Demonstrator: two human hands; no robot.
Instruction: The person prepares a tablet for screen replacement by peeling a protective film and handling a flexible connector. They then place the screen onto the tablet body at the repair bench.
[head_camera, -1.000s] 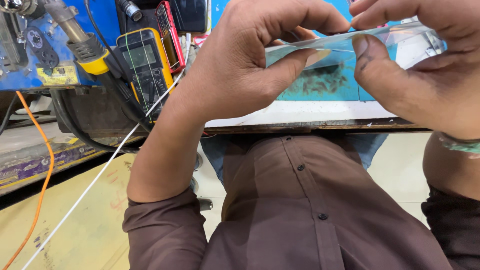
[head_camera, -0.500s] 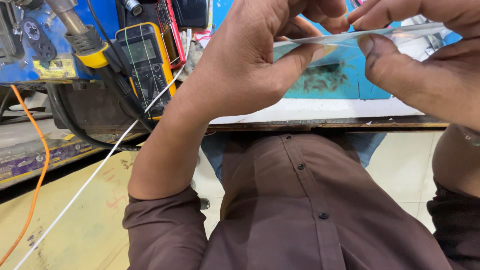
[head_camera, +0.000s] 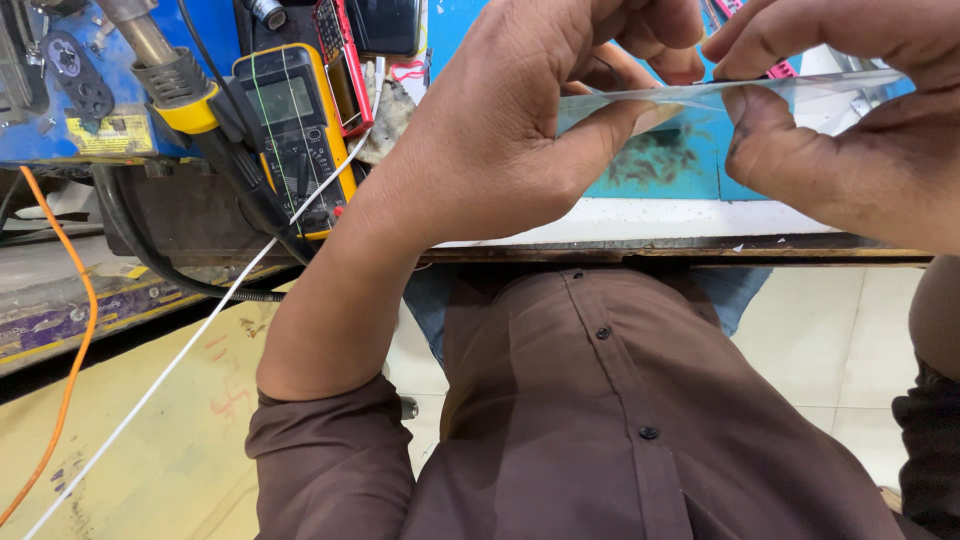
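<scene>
Both hands pinch a thin clear plastic sheet (head_camera: 720, 98), seen edge-on: left hand (head_camera: 500, 130) grip at its left end, right hand (head_camera: 850, 130) grip further right, thumbs underneath. Sheet is above the blue-topped desk (head_camera: 640, 215). Left of the grip: yellow multimeter (head_camera: 290, 130), black hose, white and orange cables. Below: pale tiled floor (head_camera: 840, 340).

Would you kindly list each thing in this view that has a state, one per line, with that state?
Left hand: pinching the left end of the clear plastic sheet.
Right hand: pinching the sheet's right part.
Clear plastic sheet: held up edge-on, above the blue work surface.
Yellow multimeter: lying on the bench, display blank as far as I can tell.
White cable: stretched diagonally, taut.
Orange cable: hanging in a curve.
</scene>
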